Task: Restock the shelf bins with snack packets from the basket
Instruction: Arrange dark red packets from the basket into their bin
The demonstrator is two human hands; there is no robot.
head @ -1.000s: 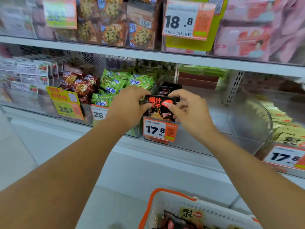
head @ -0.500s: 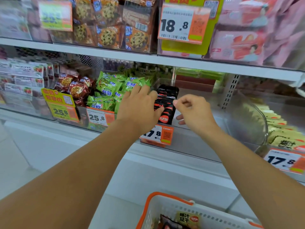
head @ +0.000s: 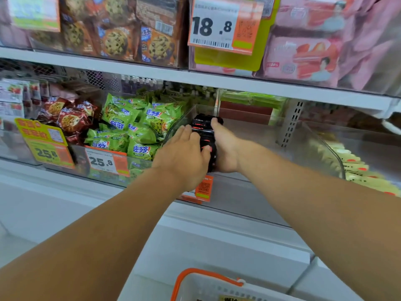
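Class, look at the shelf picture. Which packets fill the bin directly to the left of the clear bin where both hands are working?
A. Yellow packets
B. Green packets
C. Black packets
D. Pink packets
B: the green packets lie piled just left of the clear bin.

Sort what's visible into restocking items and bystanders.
In use: black snack packets, left hand, right hand, clear shelf bin, basket.
Bystanders: green cookie packets, red cookie packets, pink wafer packs, 18.8 price tag.
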